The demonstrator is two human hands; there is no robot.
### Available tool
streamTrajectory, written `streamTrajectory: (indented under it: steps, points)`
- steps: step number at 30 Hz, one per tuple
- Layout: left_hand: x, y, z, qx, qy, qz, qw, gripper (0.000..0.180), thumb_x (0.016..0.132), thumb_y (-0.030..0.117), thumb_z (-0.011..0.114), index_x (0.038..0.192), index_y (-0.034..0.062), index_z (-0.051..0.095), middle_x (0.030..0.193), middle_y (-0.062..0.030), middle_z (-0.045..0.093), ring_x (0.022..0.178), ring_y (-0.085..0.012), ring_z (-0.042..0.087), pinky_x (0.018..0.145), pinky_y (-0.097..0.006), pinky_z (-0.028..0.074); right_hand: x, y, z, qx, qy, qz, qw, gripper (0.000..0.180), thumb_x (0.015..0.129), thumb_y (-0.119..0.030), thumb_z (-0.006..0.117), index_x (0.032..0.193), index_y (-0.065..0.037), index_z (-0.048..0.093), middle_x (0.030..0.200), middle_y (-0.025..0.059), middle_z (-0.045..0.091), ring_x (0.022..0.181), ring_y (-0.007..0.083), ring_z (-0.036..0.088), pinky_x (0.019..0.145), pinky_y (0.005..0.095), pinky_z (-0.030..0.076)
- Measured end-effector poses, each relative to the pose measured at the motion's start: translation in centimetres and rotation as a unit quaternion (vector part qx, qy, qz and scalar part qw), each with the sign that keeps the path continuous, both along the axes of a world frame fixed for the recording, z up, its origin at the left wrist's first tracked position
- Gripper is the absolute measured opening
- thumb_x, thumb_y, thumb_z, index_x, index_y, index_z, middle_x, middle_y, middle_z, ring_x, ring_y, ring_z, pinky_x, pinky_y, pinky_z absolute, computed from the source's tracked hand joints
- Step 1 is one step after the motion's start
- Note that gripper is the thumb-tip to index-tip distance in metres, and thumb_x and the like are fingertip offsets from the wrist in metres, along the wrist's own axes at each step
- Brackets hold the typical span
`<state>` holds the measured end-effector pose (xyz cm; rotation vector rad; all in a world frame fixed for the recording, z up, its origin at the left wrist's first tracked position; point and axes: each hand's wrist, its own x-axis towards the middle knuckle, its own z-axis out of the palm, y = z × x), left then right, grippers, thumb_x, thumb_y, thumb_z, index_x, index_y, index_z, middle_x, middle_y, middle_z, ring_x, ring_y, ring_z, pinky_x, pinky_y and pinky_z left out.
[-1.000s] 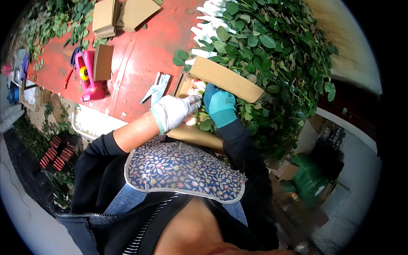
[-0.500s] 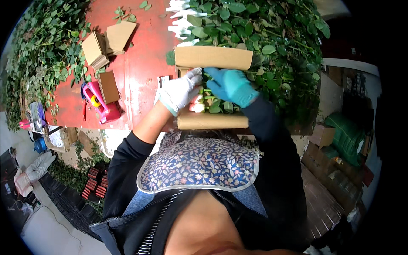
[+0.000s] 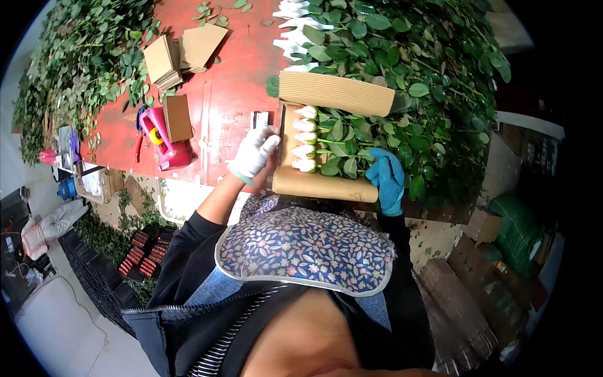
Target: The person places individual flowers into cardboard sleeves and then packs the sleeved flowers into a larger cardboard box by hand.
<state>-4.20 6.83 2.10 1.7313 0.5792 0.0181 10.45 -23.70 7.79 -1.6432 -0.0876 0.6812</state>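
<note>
- Shows pale cream-and-pink rosebuds (image 3: 304, 139) in a row, heads to the left, inside a brown corrugated cardboard sheet (image 3: 287, 141) on the red-topped table (image 3: 245, 69).
- Looks light and fragile at the petals; probably bruises under a squeeze.
- Best held by the long green leafy stems (image 3: 352, 141), to the right of the heads; likely springy, perhaps slippery if damp.
- Seems stiff yet bendable in the cardboard; best taken by the outer edges of the far flap (image 3: 337, 93) and near flap (image 3: 325, 186).
- Left of the sheet, in the white-gloved left hand (image 3: 254, 154): fingers loosely bent and parted, nothing visible between.
- At the near flap's right end, in the teal-blue-gloved right hand (image 3: 385, 179): fingers half curled; pinching or merely touching, cannot tell.
</note>
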Motion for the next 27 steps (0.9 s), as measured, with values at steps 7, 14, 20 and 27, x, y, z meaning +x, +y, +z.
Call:
streamTrajectory:
  steps: [7,14,20,27]
  points:
    - [1.8,-1.0,-4.3,0.073,0.018,0.049,0.996,0.020,0.084,0.021,0.070,0.084,0.0026,0.063,0.074,-0.0182,0.064,0.068,-0.0325,0.062,0.065,-0.040,0.049,-0.7,1.5,-2.1,0.048,0.067,0.006,0.997,0.025,0.100,-0.018,0.050,0.112,-0.001,0.063,0.070,-0.0004,0.055,0.062,0.0076,0.049,0.057,0.0236,0.042]
    - [1.9,-1.0,-2.9,0.103,0.039,0.041,0.993,0.023,0.085,0.026,0.068,0.084,0.0027,0.064,0.073,-0.0175,0.064,0.068,-0.0320,0.064,0.064,-0.039,0.050,-0.1,1.2,-1.3,0.050,0.063,0.044,0.996,0.026,0.101,-0.018,0.049,0.115,0.000,0.061,0.069,0.0000,0.054,0.060,0.0073,0.047,0.056,0.0234,0.041]
    - [-1.2,-0.1,1.0,0.082,-0.027,-0.012,0.996,0.015,0.088,0.010,0.068,0.099,0.0028,0.061,0.088,-0.0047,0.062,0.075,-0.0115,0.057,0.070,-0.028,0.049,1.3,0.5,2.4,0.012,0.035,0.151,0.988,0.026,0.100,-0.012,0.049,0.121,-0.001,0.059,0.076,0.0007,0.059,0.066,0.0072,0.050,0.062,0.0219,0.043]
    - [-1.1,0.7,2.8,0.140,0.015,-0.145,0.979,0.026,0.080,0.017,0.079,0.094,0.0045,0.062,0.075,-0.0064,0.062,0.068,-0.0141,0.058,0.066,-0.030,0.050,3.8,4.3,9.7,-0.080,-0.088,0.384,0.915,0.030,0.086,-0.010,0.064,0.114,-0.001,0.063,0.077,0.0071,0.066,0.066,0.0138,0.062,0.060,0.0315,0.051]
